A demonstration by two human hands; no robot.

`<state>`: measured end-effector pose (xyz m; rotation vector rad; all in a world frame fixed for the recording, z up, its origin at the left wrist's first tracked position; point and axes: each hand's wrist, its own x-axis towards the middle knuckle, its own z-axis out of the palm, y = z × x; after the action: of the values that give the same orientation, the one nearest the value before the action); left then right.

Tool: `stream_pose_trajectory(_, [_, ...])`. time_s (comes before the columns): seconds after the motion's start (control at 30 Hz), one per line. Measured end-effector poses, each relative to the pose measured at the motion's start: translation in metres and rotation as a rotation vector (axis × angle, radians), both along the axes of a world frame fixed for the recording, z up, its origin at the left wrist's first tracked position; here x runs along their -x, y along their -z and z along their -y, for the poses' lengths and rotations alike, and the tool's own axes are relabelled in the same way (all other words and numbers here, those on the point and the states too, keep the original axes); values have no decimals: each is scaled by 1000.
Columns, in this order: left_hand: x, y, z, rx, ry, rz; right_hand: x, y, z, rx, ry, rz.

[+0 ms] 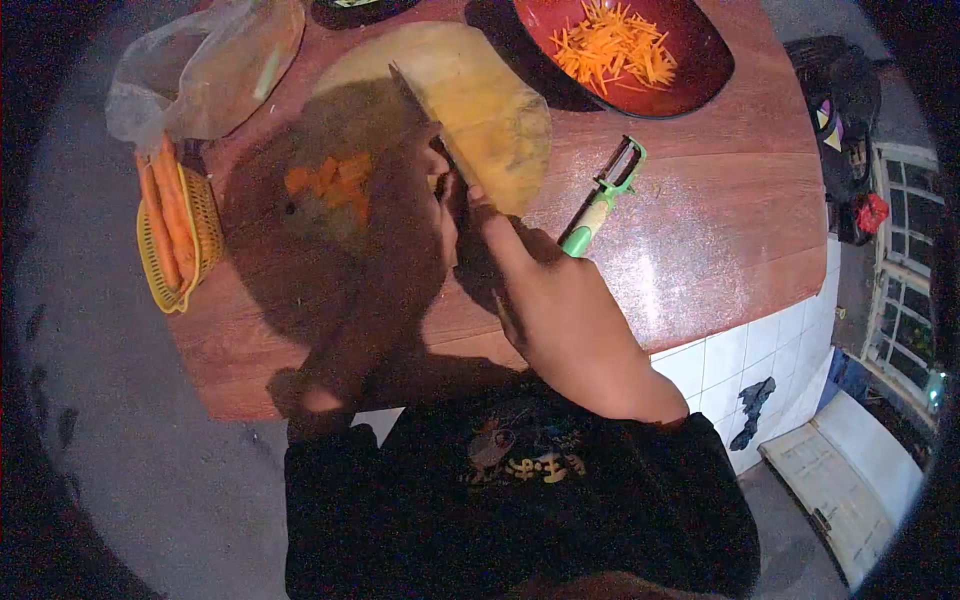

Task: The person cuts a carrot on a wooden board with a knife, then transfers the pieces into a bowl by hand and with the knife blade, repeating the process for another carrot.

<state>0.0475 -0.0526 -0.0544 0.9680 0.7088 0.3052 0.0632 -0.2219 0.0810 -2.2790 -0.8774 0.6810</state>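
Observation:
My right hand (560, 310) is closed round the handle of a knife (430, 115), whose blade points up and left over a round wooden cutting board (500, 110). Left of the knife, in deep shadow, my left hand (415, 220) rests near the blade with its fingers bent; what lies under them is hidden. Orange carrot slices (335, 185) are spread on the shaded left part of the board. A green-handled peeler (600, 200) lies just right of the board, beyond my right hand.
A red bowl (700, 65) of carrot shreds (610, 45) stands at the back right. A yellow basket (207, 222) with whole carrots (165, 220) is at the left edge, below a clear plastic bag (215, 75). Part of a dark dish shows at the top.

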Motion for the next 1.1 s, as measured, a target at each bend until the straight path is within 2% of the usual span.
stream_pose_trajectory(0.03, [1,-12,-4,0,1,-5,1,0,1,25,-13,-6])
stream_pose_trajectory(0.1, [8,-36,-13,-62,308,131,1,-1,0,49,-25,-17])
stream_pose_trajectory(0.13, [13,-36,-9,-61,310,127,1,-3,-1,66,-32,-5])
stream_pose_trajectory(0.2, [20,-34,0,-862,411,-111,2,-2,-1,83,-37,4])
stream_pose_trajectory(0.23, [19,-33,-3,-861,415,-113,3,-2,-2,22,-25,34])
stream_pose_trajectory(0.3, [12,-34,-10,-86,293,95,5,-1,-2,-39,-9,61])
stream_pose_trajectory(0.33, [12,-39,-6,-85,296,92,6,-2,-3,-45,-4,62])
stream_pose_trajectory(0.4, [15,-53,5,-1008,399,-82,7,-1,-2,-50,5,62])
stream_pose_trajectory(0.53, [15,-30,-3,-980,408,23,9,1,-2,-16,-24,81])
stream_pose_trajectory(0.6, [12,-27,0,-480,322,85,10,2,-3,11,-30,91])
stream_pose_trajectory(0.63, [13,-31,0,-479,325,83,10,2,-4,-7,-6,60])
stream_pose_trajectory(0.7, [18,-48,-2,-1243,445,-113,11,1,-5,-25,21,25])
stream_pose_trajectory(0.8, [14,-66,-1,-1180,468,-151,10,-4,-6,67,-12,-35])
stream_pose_trajectory(0.87, [19,-47,-4,-1161,453,-99,10,-3,-7,0,9,112])
stream_pose_trajectory(0.93, [20,-45,-5,-1141,437,-48,12,-3,-9,57,1,107])
stream_pose_trajectory(1.0, [19,-55,-3,-1200,448,-67,13,-6,-12,114,-7,100])
stream_pose_trajectory(1.1, [16,-55,1,-1140,444,-129,12,-5,-21,154,-5,117])
